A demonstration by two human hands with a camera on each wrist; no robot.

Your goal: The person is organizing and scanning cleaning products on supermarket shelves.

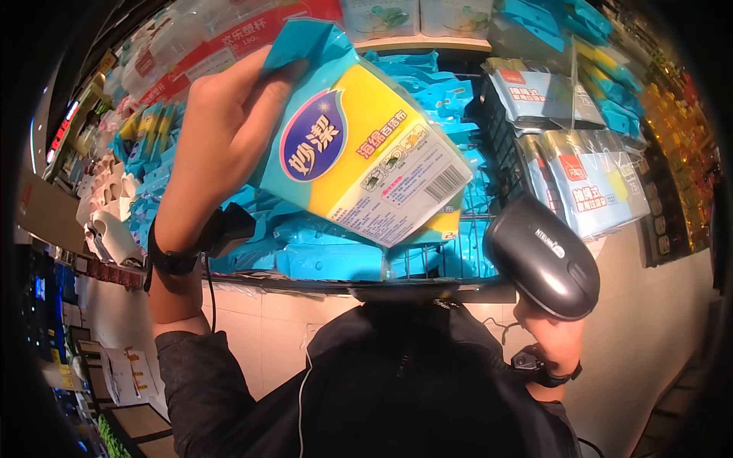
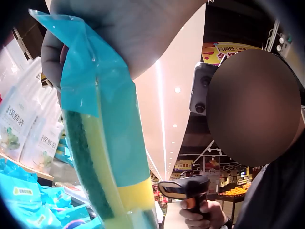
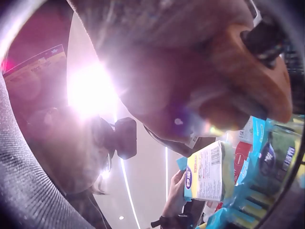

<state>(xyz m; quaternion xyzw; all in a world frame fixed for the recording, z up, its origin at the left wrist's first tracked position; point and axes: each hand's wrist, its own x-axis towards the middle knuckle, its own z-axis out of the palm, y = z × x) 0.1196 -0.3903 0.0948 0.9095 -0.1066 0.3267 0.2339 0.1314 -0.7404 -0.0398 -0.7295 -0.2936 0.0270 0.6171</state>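
Note:
My left hand (image 1: pixel 229 126) pinches the top corner of a blue and yellow pack of scouring sponges (image 1: pixel 359 145), held up over the display bin. Its barcode side is turned up toward the head camera. In the left wrist view the pack (image 2: pixel 109 143) shows edge-on, with a green scouring layer against yellow sponge through the clear side. My right hand (image 1: pixel 550 336) grips the handle of a black barcode scanner (image 1: pixel 544 256), right of the pack and apart from it. In the left wrist view the fingers (image 2: pixel 202 214) wrap around that handle below the scanner head.
Many blue packs (image 1: pixel 328 248) fill the wire bin under the held pack. Stacked bag packs (image 1: pixel 588 183) stand on the right, near the scanner. Behind are clear containers (image 1: pixel 382 19) on a shelf and a red and white carton (image 1: pixel 244 34). White cups (image 1: pixel 114 237) sit at left.

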